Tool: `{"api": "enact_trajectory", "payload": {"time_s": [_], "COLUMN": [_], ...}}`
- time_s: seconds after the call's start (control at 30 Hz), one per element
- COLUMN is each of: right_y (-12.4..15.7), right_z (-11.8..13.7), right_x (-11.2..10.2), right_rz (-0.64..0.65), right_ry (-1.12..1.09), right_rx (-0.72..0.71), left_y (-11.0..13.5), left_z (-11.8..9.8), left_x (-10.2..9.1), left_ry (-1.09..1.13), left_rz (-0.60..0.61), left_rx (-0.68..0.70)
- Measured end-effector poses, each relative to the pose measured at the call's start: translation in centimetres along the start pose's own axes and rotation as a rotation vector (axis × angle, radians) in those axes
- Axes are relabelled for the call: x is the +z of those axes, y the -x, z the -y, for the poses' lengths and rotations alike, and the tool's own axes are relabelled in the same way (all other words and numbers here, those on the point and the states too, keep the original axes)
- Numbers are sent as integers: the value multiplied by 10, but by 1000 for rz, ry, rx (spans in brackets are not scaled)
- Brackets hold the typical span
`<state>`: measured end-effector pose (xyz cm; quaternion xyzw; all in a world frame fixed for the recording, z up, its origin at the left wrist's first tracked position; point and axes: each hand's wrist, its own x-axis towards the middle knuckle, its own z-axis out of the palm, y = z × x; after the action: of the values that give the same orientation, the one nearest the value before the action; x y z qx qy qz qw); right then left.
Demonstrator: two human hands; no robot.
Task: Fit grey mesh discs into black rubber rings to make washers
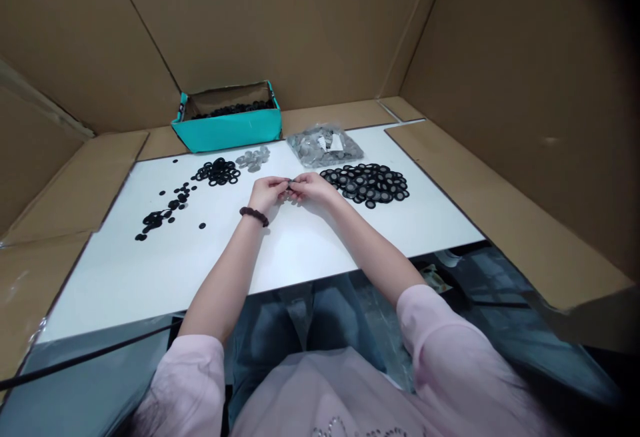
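Note:
My left hand point(270, 191) and my right hand point(311, 188) meet over the middle of the white table point(300, 244). Fingertips of both hands pinch one small dark round piece point(291, 184), mostly covered by the fingers. Close to my right hand lies a heap of black rings with grey centres point(375, 182). To the left of my hands are a pile of black rings point(219, 172) and a small group of clear discs point(253, 158). Small black discs point(156, 218) are scattered farther left, with a single black disc point(203, 226) apart from them.
A turquoise-fronted box point(227, 130) holding many black pieces stands at the back left. Beside it lies a clear plastic bag point(325, 146) of greyish discs with a white label. Cardboard walls point(280, 30) enclose the table at the back and sides.

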<state>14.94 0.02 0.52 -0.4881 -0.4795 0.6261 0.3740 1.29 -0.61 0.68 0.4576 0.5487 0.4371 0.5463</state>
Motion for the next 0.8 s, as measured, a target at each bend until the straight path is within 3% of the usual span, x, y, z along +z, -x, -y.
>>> {"api": "enact_trajectory", "payload": {"time_s": [0.27, 0.4, 0.6, 0.8], "right_y": [-3, -1, 1, 4], "right_z": [-7, -4, 0, 3], "right_x": [-3, -6, -1, 3], "right_rz": [-49, -98, -87, -36], "right_ry": [180, 223, 18, -73], "right_rx": [-76, -117, -50, 22], "left_y": [2, -1, -1, -1], "left_z": [2, 6, 6, 7], "left_x": [3, 1, 2, 4], "left_ry": [-123, -144, -58, -223], "left_rz": [-81, -107, -9, -105], "left_rx": [4, 84, 107, 287]}}
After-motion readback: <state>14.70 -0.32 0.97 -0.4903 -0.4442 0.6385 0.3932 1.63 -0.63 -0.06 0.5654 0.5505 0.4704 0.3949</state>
